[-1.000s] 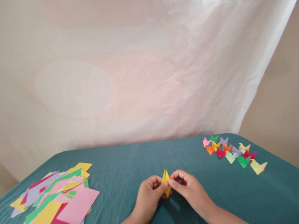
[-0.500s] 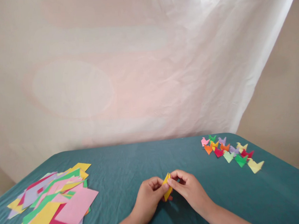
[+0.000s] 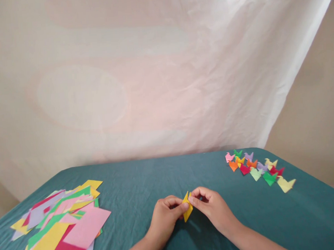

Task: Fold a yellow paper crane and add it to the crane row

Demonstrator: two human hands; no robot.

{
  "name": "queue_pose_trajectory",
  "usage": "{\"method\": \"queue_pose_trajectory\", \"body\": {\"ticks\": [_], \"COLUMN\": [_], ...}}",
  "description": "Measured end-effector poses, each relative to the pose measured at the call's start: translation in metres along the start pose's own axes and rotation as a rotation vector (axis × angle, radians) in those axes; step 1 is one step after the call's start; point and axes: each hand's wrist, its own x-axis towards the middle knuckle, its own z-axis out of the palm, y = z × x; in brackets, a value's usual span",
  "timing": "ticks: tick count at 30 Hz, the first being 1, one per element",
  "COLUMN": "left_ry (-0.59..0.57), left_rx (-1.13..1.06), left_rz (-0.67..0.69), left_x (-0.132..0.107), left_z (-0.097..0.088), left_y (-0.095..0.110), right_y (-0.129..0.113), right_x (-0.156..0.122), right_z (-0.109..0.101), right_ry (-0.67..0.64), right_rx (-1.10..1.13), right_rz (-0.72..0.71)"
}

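The left hand [image 3: 165, 215] and the right hand [image 3: 211, 206] meet over the near middle of the teal table cloth [image 3: 148, 183], both closed in a pinch on a small folded yellow paper [image 3: 187, 206] — thumb and fingertips of each hand press its upper part, and its lower point hangs tilted between them, just above the cloth. Well to the left lies a loose pile of coloured paper sheets [image 3: 62, 227] (pink, yellow, green, red, lilac). Far to the right sits a cluster of small folded paper figures [image 3: 258, 169] — behind it all hangs a pale backdrop sheet [image 3: 152, 72].
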Motion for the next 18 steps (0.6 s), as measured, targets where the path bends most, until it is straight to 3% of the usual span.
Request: {"method": "queue_pose_trajectory", "body": {"ticks": [18], "left_ry": [0.038], "left_rx": [-0.128], "left_rz": [-0.031], "left_x": [0.0022], "left_z": [-0.0019], "left_y": [-0.0034], "right_y": [-0.0018], "right_x": [0.0], "right_z": [0.0003], "right_ry": [-0.01], "right_rx": [-0.025], "right_rz": [0.009]}}
